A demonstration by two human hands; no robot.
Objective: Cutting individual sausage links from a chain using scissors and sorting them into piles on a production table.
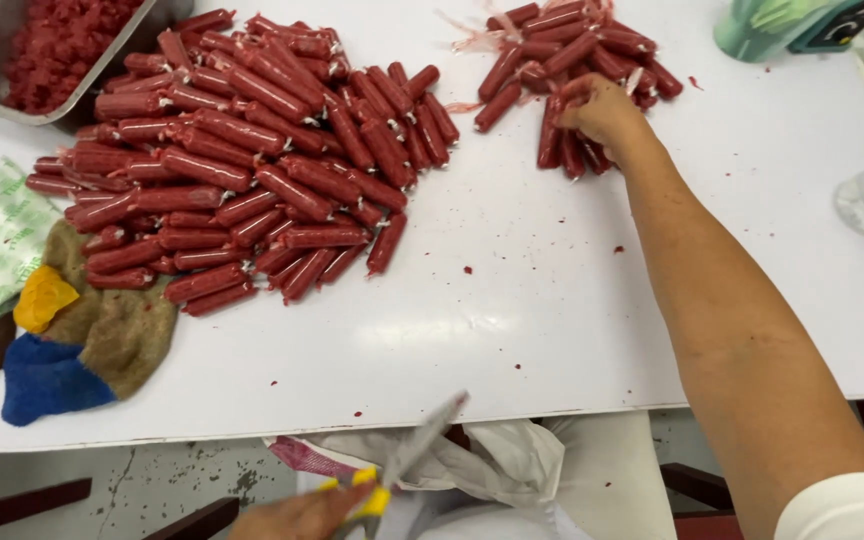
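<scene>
At the near edge, below the white surface (512, 330), the left hand (292, 515) gripped yellow-handled scissors (407, 460), fingers curled through the handles. Farther off, the right hand (602, 110) rested on the small pile of red sausages (582, 70), fingers bent around one. This looked like picking a sausage for trimming; lifting it needed a firmer pinch. The large pile (242, 150) lay left.
</scene>
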